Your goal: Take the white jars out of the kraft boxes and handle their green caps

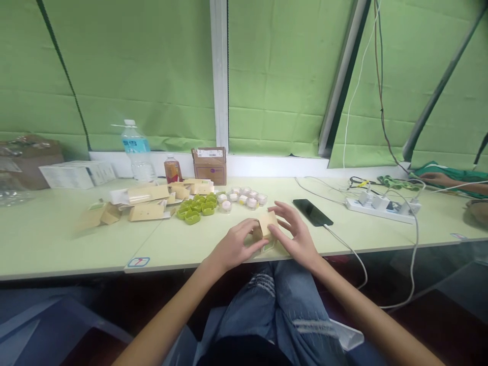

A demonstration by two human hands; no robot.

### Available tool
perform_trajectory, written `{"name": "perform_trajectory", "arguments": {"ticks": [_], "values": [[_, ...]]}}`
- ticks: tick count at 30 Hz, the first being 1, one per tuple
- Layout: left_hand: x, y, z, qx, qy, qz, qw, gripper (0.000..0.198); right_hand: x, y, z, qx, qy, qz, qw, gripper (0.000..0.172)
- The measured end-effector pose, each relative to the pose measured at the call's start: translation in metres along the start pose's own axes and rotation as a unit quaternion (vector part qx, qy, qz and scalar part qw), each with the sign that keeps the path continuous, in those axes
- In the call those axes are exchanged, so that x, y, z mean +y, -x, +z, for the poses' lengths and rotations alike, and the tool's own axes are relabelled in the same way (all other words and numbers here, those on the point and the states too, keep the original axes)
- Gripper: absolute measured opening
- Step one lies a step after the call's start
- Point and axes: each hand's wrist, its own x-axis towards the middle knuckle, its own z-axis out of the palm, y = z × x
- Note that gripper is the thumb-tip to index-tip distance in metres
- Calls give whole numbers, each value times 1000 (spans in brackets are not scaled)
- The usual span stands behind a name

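Observation:
Close to the table's front edge, a small tan cardboard box [267,223] is between my two hands. My left hand [241,243] grips its left side, thumb at the lower edge and fingers behind. From the right, my right hand [295,235] presses its thumb against the box, its other fingers curved around the far side. Just beyond lie several pale pink round pieces in clear cups [244,199]. Left of these are several green scalloped cups [193,207], beside a pile of flattened tan cartons [147,203]. The inside of the held box is hidden.
A black phone [313,212] on a white cable lies right of my hands, before a power strip [380,209] with plugged chargers. Behind stand a water bottle [136,152], a drink bottle [173,169] and a brown carton [209,166]. Another person's arm [450,180] rests at far right.

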Motion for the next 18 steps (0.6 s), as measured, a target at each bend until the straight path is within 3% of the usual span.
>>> {"name": "perform_trajectory", "arguments": {"ticks": [5, 18], "values": [[7, 13, 14, 78, -14, -26, 997, 50, -15, -2, -9, -73, 142, -114, 980, 27], [5, 12, 16, 74, 14, -37, 996, 51, -7, -1, -10, -60, 137, -141, 979, 29]]}}
